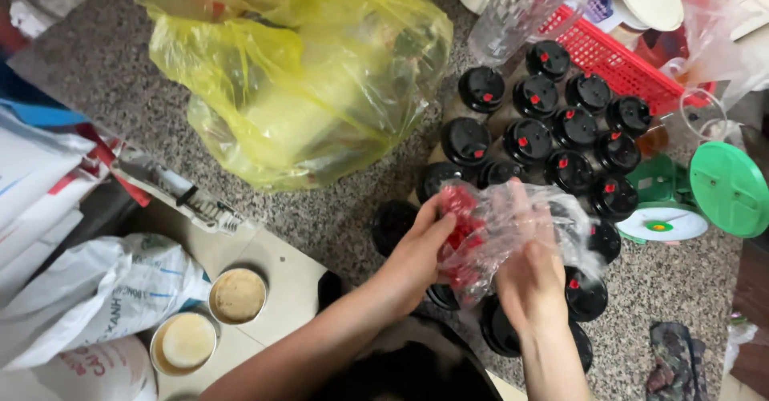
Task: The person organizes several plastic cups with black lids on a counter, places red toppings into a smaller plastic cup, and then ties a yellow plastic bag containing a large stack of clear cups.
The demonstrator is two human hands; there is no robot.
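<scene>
While we look down at the speckled counter (336, 225), we see a crinkly clear plastic bag (501, 229) with small red bits inside, held just above the black cup lids (553, 128) near the middle. Our left hand (416, 249) pinches the bag at its 9 o'clock side with bent fingers. Our right hand (530, 277) grips it at 6 o'clock, fingers curled shut around the plastic.
</scene>
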